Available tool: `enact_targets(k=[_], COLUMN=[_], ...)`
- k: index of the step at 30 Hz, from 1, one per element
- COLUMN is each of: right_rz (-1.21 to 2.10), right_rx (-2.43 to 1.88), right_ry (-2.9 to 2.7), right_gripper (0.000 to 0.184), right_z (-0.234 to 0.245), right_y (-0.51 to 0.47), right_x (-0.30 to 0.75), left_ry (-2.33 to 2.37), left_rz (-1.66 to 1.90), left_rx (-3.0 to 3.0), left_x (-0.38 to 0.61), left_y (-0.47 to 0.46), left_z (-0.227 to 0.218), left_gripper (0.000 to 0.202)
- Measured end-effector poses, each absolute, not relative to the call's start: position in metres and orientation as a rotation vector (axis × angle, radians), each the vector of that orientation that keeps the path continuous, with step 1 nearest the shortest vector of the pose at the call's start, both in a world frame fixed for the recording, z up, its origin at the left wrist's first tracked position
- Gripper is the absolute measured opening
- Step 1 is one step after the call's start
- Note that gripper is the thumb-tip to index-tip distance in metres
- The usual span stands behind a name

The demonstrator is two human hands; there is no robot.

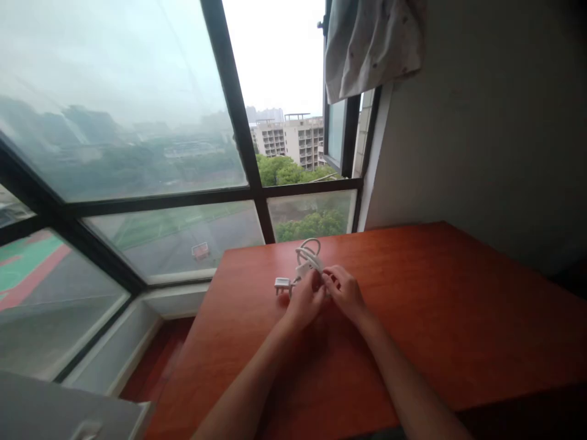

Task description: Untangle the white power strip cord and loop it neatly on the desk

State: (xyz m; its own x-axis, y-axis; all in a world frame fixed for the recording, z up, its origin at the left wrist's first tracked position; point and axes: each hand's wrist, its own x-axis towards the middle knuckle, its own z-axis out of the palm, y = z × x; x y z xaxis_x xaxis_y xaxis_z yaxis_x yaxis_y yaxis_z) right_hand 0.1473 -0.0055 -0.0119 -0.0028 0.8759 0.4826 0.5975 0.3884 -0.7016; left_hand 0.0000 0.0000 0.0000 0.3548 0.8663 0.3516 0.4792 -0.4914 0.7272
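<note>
Both grips [306,299] [347,296] (nearly closed) hold white cable [313,261]

Reddish-brown, faintly grained tabletop [413,275]; over it, a white cable [313,261] and white plug [283,283]; beyond it, a near-black window frame [257,193] and a pale, dark-specked curtain [373,49].

Homelike upstairs room, window [183,134] above treetops [279,170], curtain [373,46], reddish table [413,293]

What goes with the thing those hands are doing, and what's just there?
Goes with it:
- white cable, looped up
- white plug, beside the left hand
- left hand and right hand, at the cable

Just there:
- curtain
- window frame
- buildings outside
</note>
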Motion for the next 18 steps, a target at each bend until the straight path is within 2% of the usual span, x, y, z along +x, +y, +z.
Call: enact_targets(k=[5,10,14,18], right_rz=[0.369,0.377,0.377,0.470], right_rx=[-1.302,-1.281,-1.261,-1.196], right_ry=[-1.719,-1.726,-1.745,-1.755], right_gripper=[0.024,0.022,0.019,0.018], right_z=[-0.014,-0.009,-0.004,-0.002], right_y=[-0.007,-0.011,-0.016,-0.018], right_x=[0.144,0.143,0.140,0.138], left_ry=[1.150,1.207,1.390,1.440], left_rz=[0.906,0.808,0.996,0.816], left_rx=[2.212,2.427,2.319,2.201], left_x=[-0.007,-0.028,-0.059,-0.088], left_y=[-0.003,0.006,0.023,0.034], left_z=[0.013,0.028,0.033,0.031], left_gripper=[0.027,0.019,0.024,0.028])
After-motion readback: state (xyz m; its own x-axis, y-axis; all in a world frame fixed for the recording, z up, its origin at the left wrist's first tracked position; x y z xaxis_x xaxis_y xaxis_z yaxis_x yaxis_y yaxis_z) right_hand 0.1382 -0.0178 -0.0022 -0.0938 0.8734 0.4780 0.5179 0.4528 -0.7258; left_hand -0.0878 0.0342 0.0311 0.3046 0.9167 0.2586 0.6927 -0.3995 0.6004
